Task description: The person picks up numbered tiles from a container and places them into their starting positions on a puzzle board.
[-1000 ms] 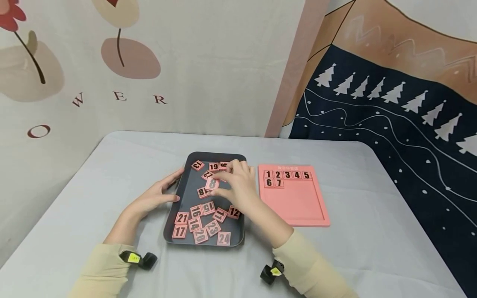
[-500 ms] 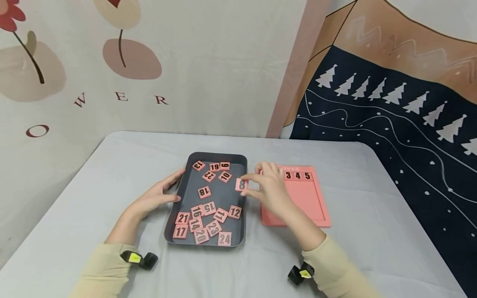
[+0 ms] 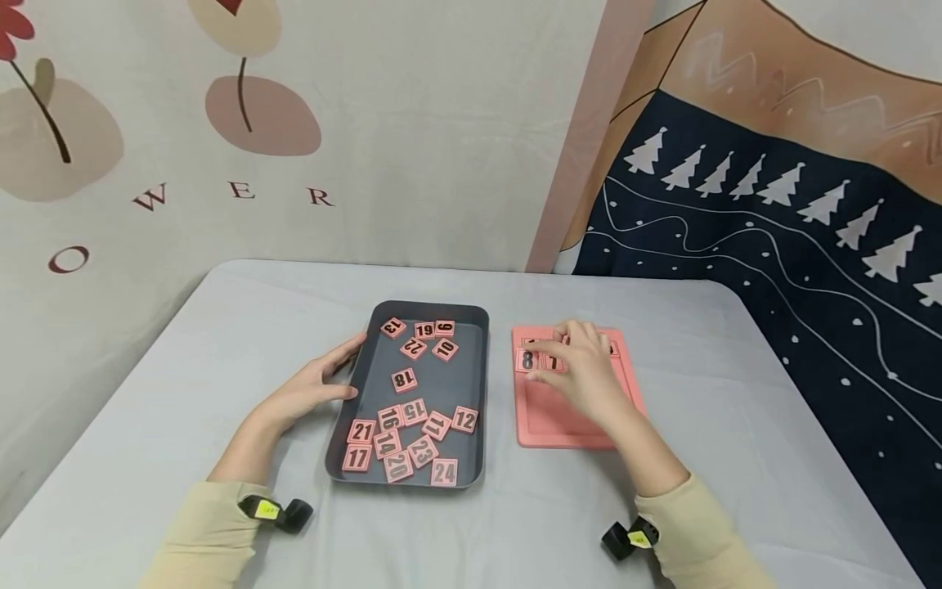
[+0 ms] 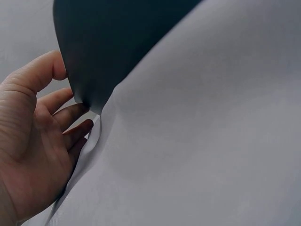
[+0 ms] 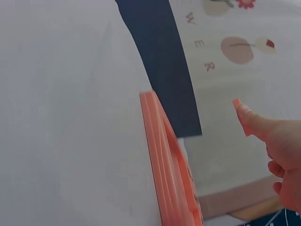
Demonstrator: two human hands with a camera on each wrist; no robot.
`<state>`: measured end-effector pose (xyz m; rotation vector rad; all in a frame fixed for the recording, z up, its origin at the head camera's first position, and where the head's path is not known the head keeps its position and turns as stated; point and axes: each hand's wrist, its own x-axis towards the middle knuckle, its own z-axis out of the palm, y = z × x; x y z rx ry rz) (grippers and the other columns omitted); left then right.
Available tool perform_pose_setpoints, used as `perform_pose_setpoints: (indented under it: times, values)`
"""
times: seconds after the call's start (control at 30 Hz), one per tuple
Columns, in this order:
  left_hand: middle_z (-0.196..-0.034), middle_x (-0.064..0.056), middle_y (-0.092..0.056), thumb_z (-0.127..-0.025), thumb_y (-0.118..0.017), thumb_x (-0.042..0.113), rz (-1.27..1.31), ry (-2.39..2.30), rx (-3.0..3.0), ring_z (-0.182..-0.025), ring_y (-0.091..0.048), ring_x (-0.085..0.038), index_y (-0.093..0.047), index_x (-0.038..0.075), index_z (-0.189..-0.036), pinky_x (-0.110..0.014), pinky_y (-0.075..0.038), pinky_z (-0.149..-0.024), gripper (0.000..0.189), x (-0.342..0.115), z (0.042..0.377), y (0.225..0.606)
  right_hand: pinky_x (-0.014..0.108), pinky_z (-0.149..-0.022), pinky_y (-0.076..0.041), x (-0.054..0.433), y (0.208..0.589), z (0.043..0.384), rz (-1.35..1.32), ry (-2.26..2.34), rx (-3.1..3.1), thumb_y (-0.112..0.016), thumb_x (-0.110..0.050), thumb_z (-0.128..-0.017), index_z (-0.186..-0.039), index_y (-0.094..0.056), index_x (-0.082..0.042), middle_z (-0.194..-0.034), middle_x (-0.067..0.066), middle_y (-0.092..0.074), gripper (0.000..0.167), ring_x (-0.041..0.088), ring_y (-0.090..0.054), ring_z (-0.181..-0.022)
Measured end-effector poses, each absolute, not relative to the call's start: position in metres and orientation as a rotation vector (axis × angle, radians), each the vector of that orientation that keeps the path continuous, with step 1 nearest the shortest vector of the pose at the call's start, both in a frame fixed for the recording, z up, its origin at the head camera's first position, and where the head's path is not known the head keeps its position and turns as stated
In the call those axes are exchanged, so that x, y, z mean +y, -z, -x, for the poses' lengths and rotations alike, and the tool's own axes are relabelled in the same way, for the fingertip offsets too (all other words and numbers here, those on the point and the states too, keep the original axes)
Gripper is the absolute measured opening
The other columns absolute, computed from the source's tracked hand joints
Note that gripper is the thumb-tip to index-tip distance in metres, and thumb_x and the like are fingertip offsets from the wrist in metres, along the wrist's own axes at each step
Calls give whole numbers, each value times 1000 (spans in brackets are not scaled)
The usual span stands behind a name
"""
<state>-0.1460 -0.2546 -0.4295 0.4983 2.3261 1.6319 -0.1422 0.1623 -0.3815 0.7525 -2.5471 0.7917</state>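
In the head view my right hand [image 3: 585,372] pinches a pink number tile marked 8 [image 3: 526,360] between thumb and fingers. It hovers over the upper left of the pink number board [image 3: 559,421], beside the 7 tile [image 3: 552,362]. That hand covers most of the board's top row of tiles. In the right wrist view the tile [image 5: 242,118] shows edge-on at my fingertips, above the board [image 5: 164,165]. My left hand [image 3: 312,384] touches the left edge of the dark grey tray [image 3: 368,384], its thumb and fingers spread along the side, as the left wrist view also shows.
Several loose number tiles lie in the tray, among them the 18 tile [image 3: 403,379], the 12 tile [image 3: 464,420] and the 24 tile [image 3: 444,472]. A white cloth [image 3: 243,327] covers the table. Printed curtains [image 3: 412,164] hang behind it.
My right hand has taken the 8 tile out of the tray and moved it right, across to the board. My left hand has stayed at the tray's edge.
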Motion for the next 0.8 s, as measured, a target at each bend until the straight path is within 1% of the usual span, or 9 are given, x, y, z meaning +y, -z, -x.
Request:
perform_pose_setpoints:
  times: [0.2,0.27,0.43,0.8]
  values:
    - [-157,-15,-17,-83,-67,5,-505,-1642,2315,-142,-8,-38,-22,9,-153,-63,-5,-108,84,-254,146,429,45,-84,-24,181,387,148,-724,-813,-2559,-85,-22,-68,-108,-75,-18,-94,0,-45,41,22,-37,-89]
    - [-157,-15,-17,-83,-67,5,-509,-1649,2307,-142,-8,-38,-22,9,-153,-63,-5,-108,84,-254,145,429,44,-85,-24,187,389,149,-713,-817,-2568,-85,-22,-69,-108,-75,-18,-94,1,-46,41,22,-37,-90]
    - [-157,-15,-17,-83,-67,5,-512,-1655,2306,-142,-8,-39,-21,9,-153,-62,-5,-108,84,-255,145,429,43,-80,-23,199,394,155,-649,-810,-2614,-83,-23,-70,-109,-75,-17,-96,2,-47,40,23,-37,-91]
    - [-157,-15,-17,-83,-66,4,-528,-1663,2291,-142,-8,-38,-21,8,-153,-62,-4,-109,83,-255,146,429,44,-76,-21,223,410,166,-562,-783,-2683,-83,-21,-73,-110,-75,-15,-96,5,-48,38,25,-37,-90]
